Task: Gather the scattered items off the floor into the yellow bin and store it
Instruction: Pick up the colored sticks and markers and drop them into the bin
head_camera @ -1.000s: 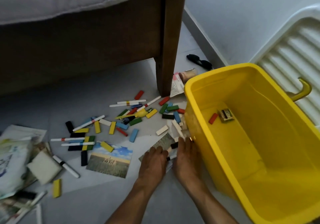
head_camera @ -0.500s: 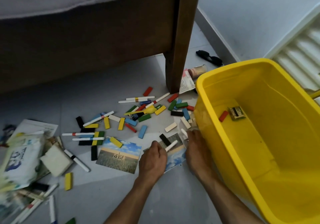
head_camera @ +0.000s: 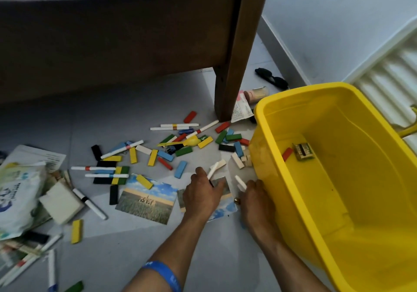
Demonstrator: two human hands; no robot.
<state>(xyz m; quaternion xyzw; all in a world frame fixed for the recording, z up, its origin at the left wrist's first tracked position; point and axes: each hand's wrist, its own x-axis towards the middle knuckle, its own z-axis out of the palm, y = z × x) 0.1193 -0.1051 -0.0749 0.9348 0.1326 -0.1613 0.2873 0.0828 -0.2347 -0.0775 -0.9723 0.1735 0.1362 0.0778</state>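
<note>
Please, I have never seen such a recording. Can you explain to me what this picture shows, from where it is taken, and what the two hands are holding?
No machine here: a person wears a camera on the head, looking down at their own hands.

The left hand has a white block in its grip and rests on a photo. The right hand holds another white piece.

On the grey floor lie many coloured blocks, white markers, a yellow spoon, a landscape photo and sunglasses, near a wooden bed leg.

The yellow bin on the right holds only a red block and a small box.
</note>
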